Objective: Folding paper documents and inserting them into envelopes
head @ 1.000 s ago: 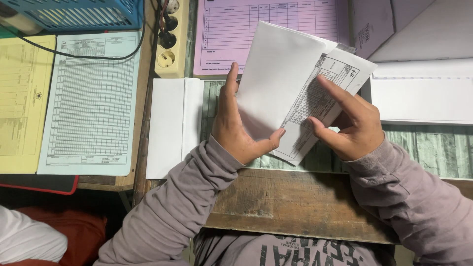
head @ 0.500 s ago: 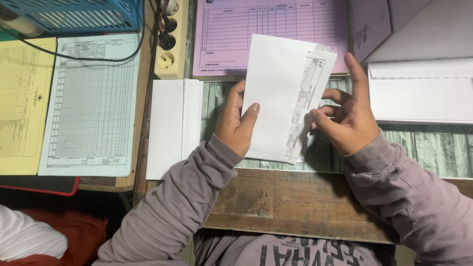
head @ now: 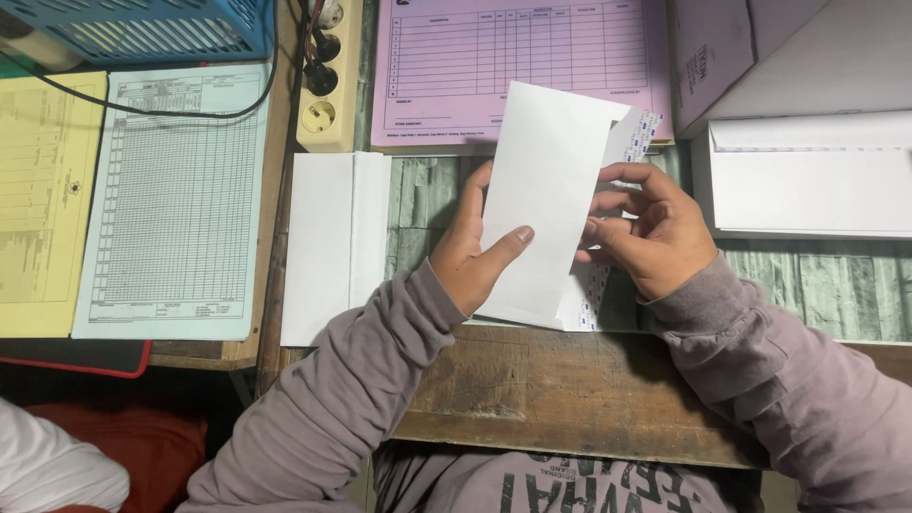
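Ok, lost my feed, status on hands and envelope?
Left hand and right hand both gripping white envelope. Flap open. Nothing in the way.

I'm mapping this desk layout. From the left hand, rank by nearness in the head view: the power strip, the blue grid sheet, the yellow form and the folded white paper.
Measured from the left hand:
1. Folded white paper, just to its left.
2. Power strip, up and left.
3. Blue grid sheet, further left.
4. Yellow form, at the far left edge.

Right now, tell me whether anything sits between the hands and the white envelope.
Nothing does. The left hand and the right hand both grip the white envelope directly, one at each long edge, above the desk.
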